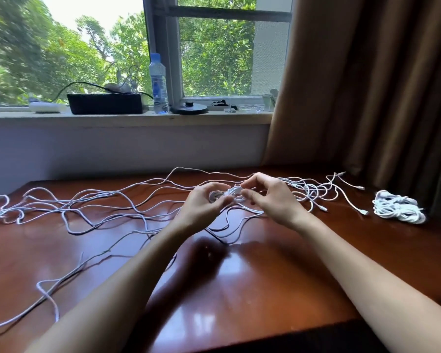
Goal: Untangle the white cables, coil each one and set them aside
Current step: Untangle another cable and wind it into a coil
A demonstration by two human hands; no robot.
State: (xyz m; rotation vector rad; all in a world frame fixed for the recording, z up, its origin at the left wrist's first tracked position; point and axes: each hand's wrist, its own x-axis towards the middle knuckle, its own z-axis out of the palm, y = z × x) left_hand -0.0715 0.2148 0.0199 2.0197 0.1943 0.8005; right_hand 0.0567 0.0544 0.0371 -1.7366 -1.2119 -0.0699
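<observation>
Several white cables (pixel 92 207) lie tangled across the dark wooden table (pixel 239 281), reaching from the left edge to the far right. Above the table's middle my left hand (pixel 204 203) holds a small white coil (pixel 228 194), its fingers curled round it. My right hand (pixel 270 197) pinches the cable at the coil's right side with thumb and fingers. Loose cable trails from the coil down toward me and out to the left. A pile of coiled white cables (pixel 399 206) rests at the far right of the table.
A wall and window sill (pixel 127 118) run behind the table, holding a black box (pixel 105 103), a water bottle (pixel 159 84) and a black round base (pixel 189 109). A brown curtain (pixel 367 85) hangs at the right. The table's front edge is near my forearms.
</observation>
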